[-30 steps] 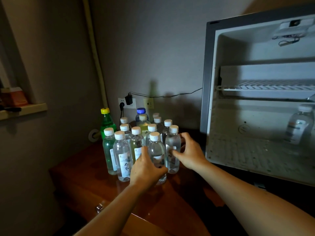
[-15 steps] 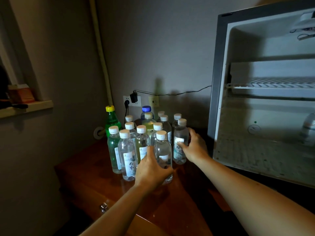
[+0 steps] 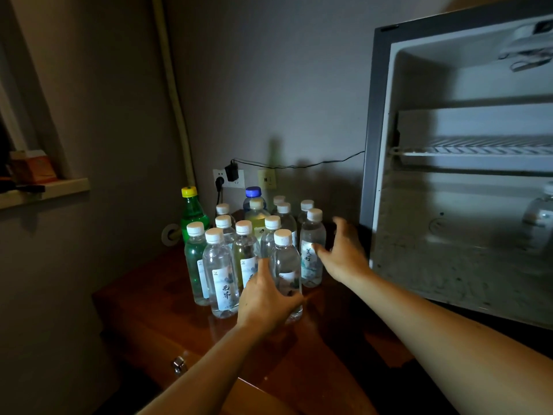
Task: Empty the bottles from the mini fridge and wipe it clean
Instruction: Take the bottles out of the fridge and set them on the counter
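The bottles (image 3: 254, 244) stand upright in a tight group on the wooden cabinet (image 3: 167, 313), at the left of the open fridge (image 3: 383, 145). Most of them are clear with white caps; one at the back left is green with a yellow cap (image 3: 189, 191), and one behind has a blue cap (image 3: 253, 191). My left hand (image 3: 266, 298) grips the front bottle (image 3: 286, 265), the fingers curled around its lower part. My right hand (image 3: 344, 253) is open beside the bottle at the right edge of the group (image 3: 312, 250); the thumb seems to touch its label and the other fingers are spread apart from it, holding nothing. Inside the fridge, one more bottle (image 3: 538, 220) stands at the far right of the bottom floor, partly cut by the edge of the view and blurred. Above it is a white wire shelf (image 3: 478, 146). The floor of the fridge (image 3: 449, 274) looks speckled with dark spots. On the wall behind the bottles there is a socket with a black plug (image 3: 232, 172), and a thin cable (image 3: 314, 163) goes from it toward the fridge. A pale pipe (image 3: 173, 94) goes up the wall in the corner. At the far left a ledge (image 3: 45, 191) carries an orange box (image 3: 33, 166).
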Tool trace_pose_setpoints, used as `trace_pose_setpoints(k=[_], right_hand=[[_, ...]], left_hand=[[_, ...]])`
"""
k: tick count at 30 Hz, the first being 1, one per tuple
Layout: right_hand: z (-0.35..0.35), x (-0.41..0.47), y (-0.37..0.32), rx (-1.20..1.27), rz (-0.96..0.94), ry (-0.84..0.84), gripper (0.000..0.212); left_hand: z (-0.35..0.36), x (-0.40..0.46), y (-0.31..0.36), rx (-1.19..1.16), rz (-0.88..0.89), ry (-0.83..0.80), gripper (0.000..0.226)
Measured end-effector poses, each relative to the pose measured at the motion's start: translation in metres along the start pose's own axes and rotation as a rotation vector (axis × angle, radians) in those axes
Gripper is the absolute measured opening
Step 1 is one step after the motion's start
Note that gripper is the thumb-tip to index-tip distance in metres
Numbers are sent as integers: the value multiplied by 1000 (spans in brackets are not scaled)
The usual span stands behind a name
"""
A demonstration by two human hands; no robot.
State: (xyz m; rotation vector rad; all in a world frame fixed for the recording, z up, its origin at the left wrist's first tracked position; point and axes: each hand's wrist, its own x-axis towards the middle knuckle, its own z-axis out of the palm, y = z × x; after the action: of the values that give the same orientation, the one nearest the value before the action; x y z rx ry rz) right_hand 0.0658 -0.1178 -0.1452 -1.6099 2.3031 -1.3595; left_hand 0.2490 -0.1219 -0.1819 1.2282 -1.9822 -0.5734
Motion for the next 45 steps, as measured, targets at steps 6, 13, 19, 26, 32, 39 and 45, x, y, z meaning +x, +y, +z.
trace_pose_setpoints(k=[6,13,19,26,32,39,45], right_hand=[[9,4,-7,155,126,-125,62],[13,10,-7,-6,90,-79,46],[7,11,-1,-79,91,-164,65],[-19,-12,-3,-67,-173,27,30],[-25,-26,-1,-82,-344,-89,24],[-30,-28,2,-87,-303,-214,34],[-57,-34,15,-114,-303,-256,21]], left_hand=[[3,0,2,-3,11,-7,74],[8,5,4,72,143,62,68],[9,6,17,209,266,62,83],[6,16,31,610,320,225,86],[21,23,41,593,319,210,77],[18,27,42,591,268,146,77],[13,11,59,570,350,214,59]])
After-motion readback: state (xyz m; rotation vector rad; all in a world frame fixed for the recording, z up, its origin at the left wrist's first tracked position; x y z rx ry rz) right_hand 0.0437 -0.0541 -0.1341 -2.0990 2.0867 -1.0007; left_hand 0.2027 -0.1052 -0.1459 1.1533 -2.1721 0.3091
